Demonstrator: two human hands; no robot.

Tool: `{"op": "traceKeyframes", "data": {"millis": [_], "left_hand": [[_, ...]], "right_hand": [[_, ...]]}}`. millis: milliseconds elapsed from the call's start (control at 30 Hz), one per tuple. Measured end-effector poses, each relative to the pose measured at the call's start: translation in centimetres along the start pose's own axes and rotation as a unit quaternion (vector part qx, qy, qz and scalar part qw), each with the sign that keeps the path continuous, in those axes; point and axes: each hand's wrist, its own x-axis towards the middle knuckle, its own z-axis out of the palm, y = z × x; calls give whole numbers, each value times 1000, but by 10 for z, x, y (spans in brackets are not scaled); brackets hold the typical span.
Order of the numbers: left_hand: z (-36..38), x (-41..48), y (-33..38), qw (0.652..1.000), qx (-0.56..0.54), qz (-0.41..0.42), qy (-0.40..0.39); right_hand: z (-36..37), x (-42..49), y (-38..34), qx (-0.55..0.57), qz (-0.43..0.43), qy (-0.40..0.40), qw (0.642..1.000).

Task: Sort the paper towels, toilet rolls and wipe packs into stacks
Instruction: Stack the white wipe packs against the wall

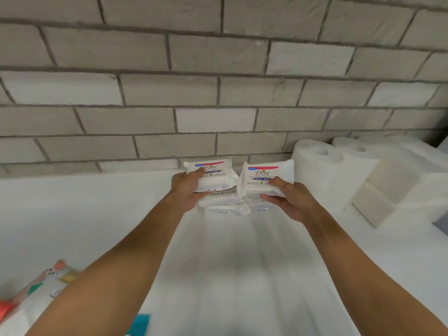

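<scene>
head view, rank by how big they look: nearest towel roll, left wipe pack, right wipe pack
1. towel roll
2. right wipe pack and left wipe pack: look alike, each partly covered, so not ranked

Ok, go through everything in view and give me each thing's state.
stacked wipe packs: lying flat beneath the held packs.
left Dove wipe pack: held label up over the stack.
right Dove wipe pack: held label up over the stack.
left hand: grips the left Dove wipe pack.
right hand: grips the right Dove wipe pack.
paper towel rolls: standing upright at the right.
colourful pack: lying at lower left, partly cut off.
</scene>
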Motion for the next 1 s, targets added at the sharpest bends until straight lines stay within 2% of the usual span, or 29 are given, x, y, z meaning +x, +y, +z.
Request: {"op": "traceKeyframes", "data": {"millis": [200,533,767,867,1000], "left_hand": [[19,37,-20,997,47,8,65],[31,56,-47,973,172,35,149],[26,61,-62,952,257,32,162],[30,47,-55,926,323,31,190],[26,62,-65,941,303,40,145]], "right_hand": [[-6,34,12,31,40,60,997],[-14,44,23,108,51,64,991],[-11,40,25,132,62,117,982],[-12,42,28,142,93,145,975],[-10,41,28,150,100,165,970]]}}
